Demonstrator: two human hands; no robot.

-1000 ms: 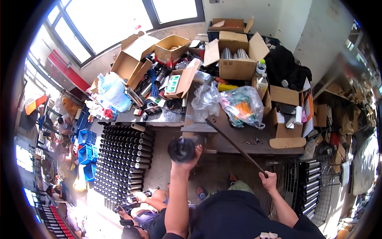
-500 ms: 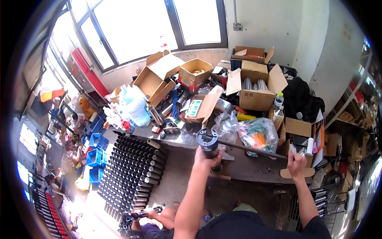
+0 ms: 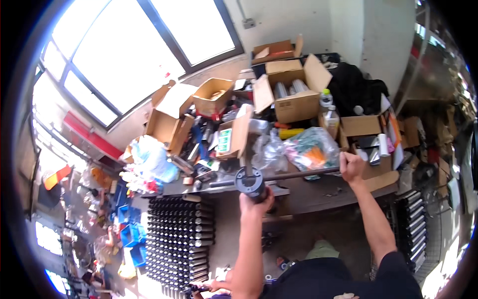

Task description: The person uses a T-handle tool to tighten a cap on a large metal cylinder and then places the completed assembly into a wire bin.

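Note:
My left hand [image 3: 256,203] is wrapped round a dark cylinder [image 3: 250,183], from below, its flanged end with small holes facing up. A long dark rod [image 3: 303,174] runs sideways along the front of the workbench [image 3: 318,199], passing by the cylinder. Whether the two are joined I cannot tell. My right hand [image 3: 352,167] is closed round the right end of that rod. Just beyond the rod lies a clear plastic bag [image 3: 312,149] with orange and green contents.
Cardboard boxes [image 3: 294,107], bottles [image 3: 326,99] and loose parts crowd the bench. Below its left part stand rows of black tubes [image 3: 177,239]. Blue bins [image 3: 130,234] are at far left. Another person's hand [image 3: 216,285] shows at the lower edge. A rack of tubes [image 3: 414,229] stands right.
The view has turned and shifted. My right hand and its rod end have risen relative to the cylinder, and the rod now shows on the cylinder's left side too. Both hands keep their hold.

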